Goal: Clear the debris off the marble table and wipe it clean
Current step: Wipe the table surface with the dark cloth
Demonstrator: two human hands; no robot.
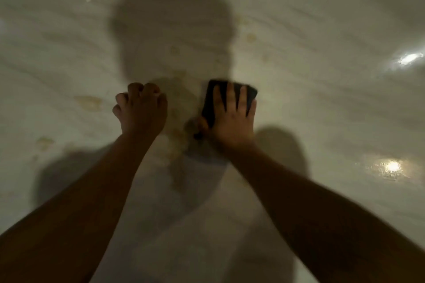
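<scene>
The marble surface (322, 76) fills the whole frame, pale and veined. Yellowish stains (88, 101) show at centre left, with fainter ones at lower left and just above centre. At mid-frame a dark wiping pad (210, 103) lies flat on it. The right hand (232, 119) presses on the pad with fingers straight and spread, thumb low at the pad's near edge. Just left of it, the left hand (140, 108) is curled into a fist at the surface, nothing visible in it. The picture is blurred, so I cannot tell whether it encloses any crumbs. A broad shadow (172, 30) falls across the upper middle, and bright glare spots (392, 165) sit at the right edge.

The risk I judge here is missed dirt. The shadow covers the patch being wiped and the glare suggests a wet sheen, so pale stains could be passed over or merely smeared outward. A flat, unclamped palm could also slip off the pad.
</scene>
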